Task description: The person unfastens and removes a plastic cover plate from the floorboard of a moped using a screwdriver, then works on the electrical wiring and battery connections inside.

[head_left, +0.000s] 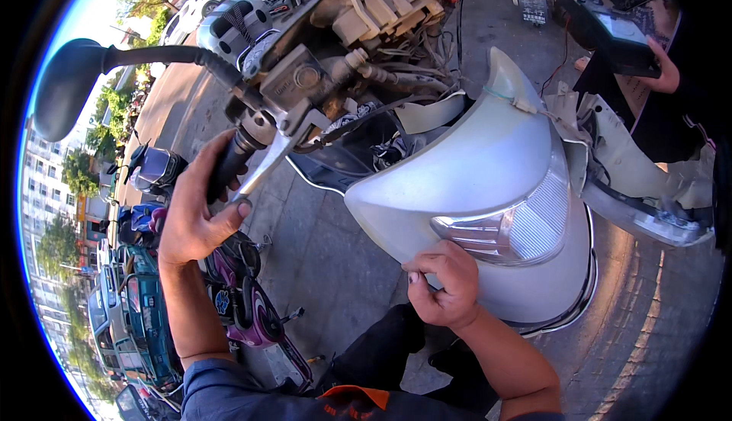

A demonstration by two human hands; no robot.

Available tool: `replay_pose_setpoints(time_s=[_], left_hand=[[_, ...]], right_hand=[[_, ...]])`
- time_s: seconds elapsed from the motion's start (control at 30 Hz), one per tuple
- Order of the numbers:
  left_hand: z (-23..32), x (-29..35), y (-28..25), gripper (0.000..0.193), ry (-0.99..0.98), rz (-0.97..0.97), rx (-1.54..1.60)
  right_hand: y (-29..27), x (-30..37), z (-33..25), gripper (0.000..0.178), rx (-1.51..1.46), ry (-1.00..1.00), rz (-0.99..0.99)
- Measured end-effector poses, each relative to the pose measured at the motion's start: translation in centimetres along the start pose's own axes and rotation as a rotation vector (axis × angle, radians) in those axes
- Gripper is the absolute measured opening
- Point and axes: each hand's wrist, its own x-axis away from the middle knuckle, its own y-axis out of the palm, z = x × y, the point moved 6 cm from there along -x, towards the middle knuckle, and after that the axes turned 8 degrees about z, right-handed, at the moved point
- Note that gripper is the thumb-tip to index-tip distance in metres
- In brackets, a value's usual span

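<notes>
My left hand (197, 211) is wrapped round the black handlebar grip (232, 160) of a scooter, its thumb beside the silver brake lever (268, 163). In front of me, the scooter's pale front panel (457, 173) surrounds a clear headlight (518, 226). My right hand (444, 284) is closed just below the headlight, close against the panel; anything inside its fingers is hidden. Above the panel, the handlebar cover is off, so wires (415, 70) and a dusty beige plastic part (393, 11) lie bare.
A round black mirror (72, 89) juts out at the left. A detached-looking pale trim piece (637, 162) sticks out at the right. Beyond it, another person's hand (662, 66) holds a black device (618, 32). A purple bike (259, 306) and a green three-wheeler (141, 314) stand to my left.
</notes>
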Motion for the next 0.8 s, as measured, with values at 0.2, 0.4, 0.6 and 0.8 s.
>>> replay_pose_setpoints(time_s=[0.2, 0.4, 0.6, 0.8], left_hand=[[2.9, -0.6, -1.8, 0.092, 0.051, -0.11, -0.148], [2.4, -1.0, -2.5, 0.097, -0.006, -0.23, -0.131], [1.0, -2.4, -2.5, 0.105, 0.041, -0.343, -0.099], [0.1, -2.0, -2.9, 0.112, 0.245, -0.345, -0.043]], right_hand=[[1.4, 0.3, -2.4, 0.022, 0.116, 0.557, -0.046], [7.5, -1.4, -13.7, 0.042, 0.241, 0.773, -0.341], [13.6, -7.9, -18.6, 0.045, 0.322, 0.632, -0.285], [18.4, -12.8, -18.0, 0.06, 0.611, 0.664, -0.15]])
